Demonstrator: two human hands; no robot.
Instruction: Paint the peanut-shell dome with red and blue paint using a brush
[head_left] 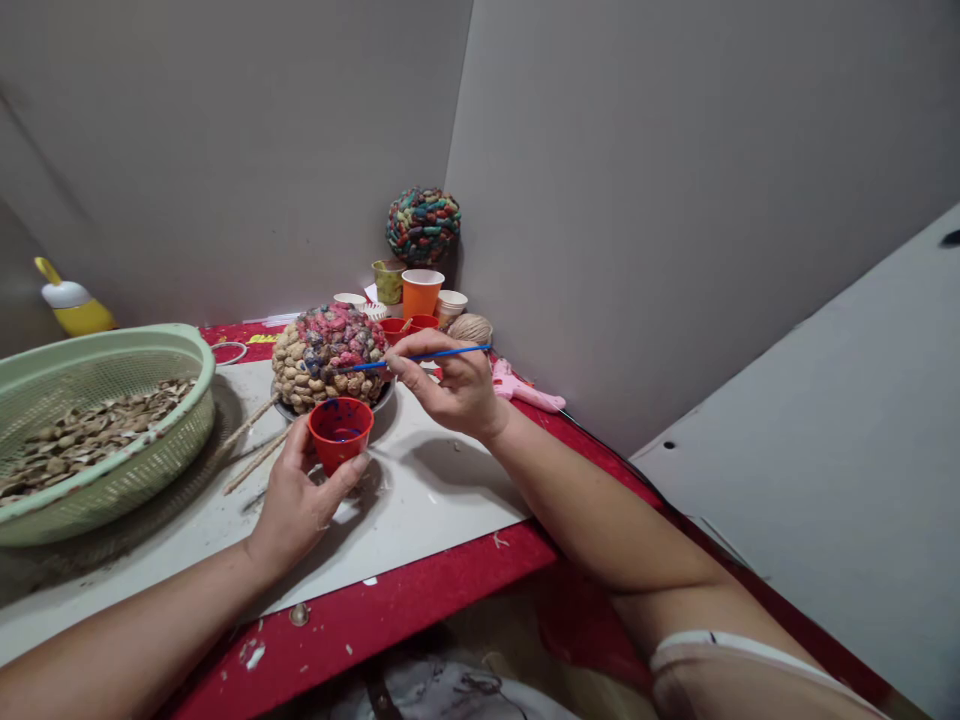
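Note:
My left hand [300,495] grips a small red cup [341,430] with blue paint inside, holding it just above the white board [442,490]. My right hand [450,385] pinches a thin blue paintbrush [420,358] whose tip touches a ball covered in peanut shells [328,356]. The top of that ball is painted pink, red and blue, while its lower left shells are bare. It rests on a dark dish.
A green basket [112,455] of peanut shells stands at the left. Behind are paper cups [421,290], a fully painted shell ball [423,225], a twine ball [471,327], a pink glue gun [525,390] and a yellow bottle [75,305]. Grey walls enclose the red table [405,600].

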